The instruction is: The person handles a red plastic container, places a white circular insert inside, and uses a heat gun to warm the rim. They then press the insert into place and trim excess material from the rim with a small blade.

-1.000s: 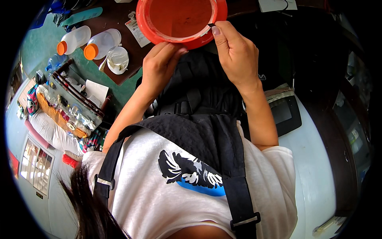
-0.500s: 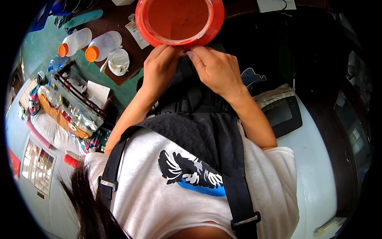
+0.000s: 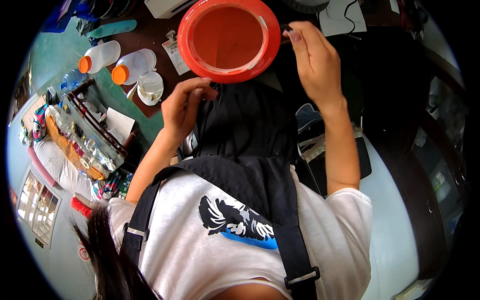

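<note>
A round orange basin stands on the brown table straight ahead. Below it black fabric, part of a black apron, lies bunched in my lap. My left hand has its fingertips pinched together at the fabric's upper edge, just under the basin's rim. My right hand is lifted beside the basin's right rim, thumb and forefinger pinched on a small dark thing that is too small to identify.
Two white bottles with orange caps and a small white cup stand to the left of the basin. A card tag lies near them. A long rack of small items runs along the left. A black device sits by my right arm.
My right hand has left the black fabric and risen up and to the right, beside the basin's rim. My left hand has stayed at the fabric.
</note>
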`<state>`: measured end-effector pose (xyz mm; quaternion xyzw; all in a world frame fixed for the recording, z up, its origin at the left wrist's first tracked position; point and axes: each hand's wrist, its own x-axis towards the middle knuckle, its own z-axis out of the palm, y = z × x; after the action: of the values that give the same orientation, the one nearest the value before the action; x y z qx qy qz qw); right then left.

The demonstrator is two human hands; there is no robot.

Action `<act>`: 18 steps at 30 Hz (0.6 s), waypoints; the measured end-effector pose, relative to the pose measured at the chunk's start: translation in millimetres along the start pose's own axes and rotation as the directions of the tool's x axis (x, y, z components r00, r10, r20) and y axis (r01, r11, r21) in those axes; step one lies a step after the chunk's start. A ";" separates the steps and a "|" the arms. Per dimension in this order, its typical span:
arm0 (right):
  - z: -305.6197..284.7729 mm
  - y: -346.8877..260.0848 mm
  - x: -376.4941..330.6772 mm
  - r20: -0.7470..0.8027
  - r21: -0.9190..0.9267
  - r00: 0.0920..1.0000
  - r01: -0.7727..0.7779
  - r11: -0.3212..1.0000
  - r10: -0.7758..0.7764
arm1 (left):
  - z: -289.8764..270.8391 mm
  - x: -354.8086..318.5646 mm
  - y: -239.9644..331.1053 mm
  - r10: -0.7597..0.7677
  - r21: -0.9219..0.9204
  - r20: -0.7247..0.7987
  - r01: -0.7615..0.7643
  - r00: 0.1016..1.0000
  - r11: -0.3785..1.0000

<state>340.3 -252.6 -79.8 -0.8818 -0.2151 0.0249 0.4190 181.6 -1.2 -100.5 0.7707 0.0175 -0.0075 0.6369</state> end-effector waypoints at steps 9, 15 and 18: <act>-11.3 12.5 75.8 0.451 -0.216 0.867 0.335 0.917 -0.211 | 4.9 43.3 1.2 0.055 0.128 -0.376 -0.006 0.925 0.992; -11.7 19.9 91.9 0.534 -0.143 0.760 0.514 0.846 -0.371 | 19.2 66.7 -26.8 0.182 0.192 -0.432 -0.107 0.883 0.975; -10.7 29.0 96.9 0.549 -0.077 0.718 0.554 0.829 -0.429 | 28.2 74.1 -37.9 0.258 0.317 -0.405 -0.131 0.877 0.939</act>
<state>441.0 -237.7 -81.4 -0.7960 -0.5471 0.1182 0.2306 254.6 -20.5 -145.6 0.8322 0.0815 0.2293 0.4983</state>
